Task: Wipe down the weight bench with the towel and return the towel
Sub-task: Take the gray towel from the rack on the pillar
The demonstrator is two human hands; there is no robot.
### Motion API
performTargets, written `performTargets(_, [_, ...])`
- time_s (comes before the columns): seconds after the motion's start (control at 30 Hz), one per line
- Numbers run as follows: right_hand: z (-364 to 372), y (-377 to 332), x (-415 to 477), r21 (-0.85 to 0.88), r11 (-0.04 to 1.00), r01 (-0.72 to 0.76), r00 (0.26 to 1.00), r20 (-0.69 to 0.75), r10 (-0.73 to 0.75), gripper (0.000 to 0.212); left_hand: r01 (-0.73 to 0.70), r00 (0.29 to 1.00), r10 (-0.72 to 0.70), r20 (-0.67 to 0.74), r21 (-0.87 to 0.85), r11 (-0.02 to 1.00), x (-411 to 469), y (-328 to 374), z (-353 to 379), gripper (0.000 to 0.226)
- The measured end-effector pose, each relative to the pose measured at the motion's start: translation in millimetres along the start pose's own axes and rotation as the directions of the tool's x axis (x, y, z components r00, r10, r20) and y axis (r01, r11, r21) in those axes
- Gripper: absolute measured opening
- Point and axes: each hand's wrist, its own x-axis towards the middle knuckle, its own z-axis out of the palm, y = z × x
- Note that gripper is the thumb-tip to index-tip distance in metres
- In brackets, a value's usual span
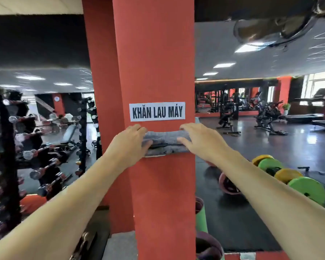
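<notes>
Grey towel (pixel 164 142) sits folded on a small shelf (pixel 154 156) at frame centre, under the sign (pixel 157 111); left hand (pixel 130 145) and right hand (pixel 199 141) each grip an end. Whether fetching or returning cannot be told.

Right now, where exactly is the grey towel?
In the head view the grey towel lies folded on a small holder on the red pillar, just under the paper sign, between the left hand and right hand.
</notes>
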Motion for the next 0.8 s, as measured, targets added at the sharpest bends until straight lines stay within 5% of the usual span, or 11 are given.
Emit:
performTargets(0.27, [46.4, 27.4, 43.8, -0.005, 0.997, 0.073, 0.988, 0.138, -0.072, 0.055, 0.053, 0.972, -0.032, 0.231, -0.087, 0.995, 45.7, -13.5, 34.7, 0.044])
performTargets(0.5, [49.0, 39.7, 53.0, 0.04, 0.988, 0.15, 0.952, 0.264, -0.156, 0.045, -0.032, 0.969, 0.086, 0.234, -0.225, 0.974, 57.0, -32.9, 48.5, 0.066])
performTargets(0.6, [49.6, 43.9, 61.2, 0.084, 0.988, 0.127, 0.958, 0.247, -0.145, 0.035, -0.02, 0.97, 0.091, 0.226, -0.299, 0.954, 66.3, -42.2, 48.7, 0.049])
performTargets(0.7, [53.7, 42.2, 65.4, 0.046, 0.993, 0.109, 0.976, 0.184, -0.116, 0.038, -0.048, 0.973, 0.089, 0.212, -0.194, 0.98, 70.3, -38.6, 49.2, 0.029])
performTargets(0.8, [57.0, 32.7, 66.3, -0.041, 0.993, 0.114, 0.992, 0.065, -0.112, 0.034, -0.056, 0.997, 0.055, 0.05, 0.017, 0.998, 72.0, -28.3, 54.5, 0.03])
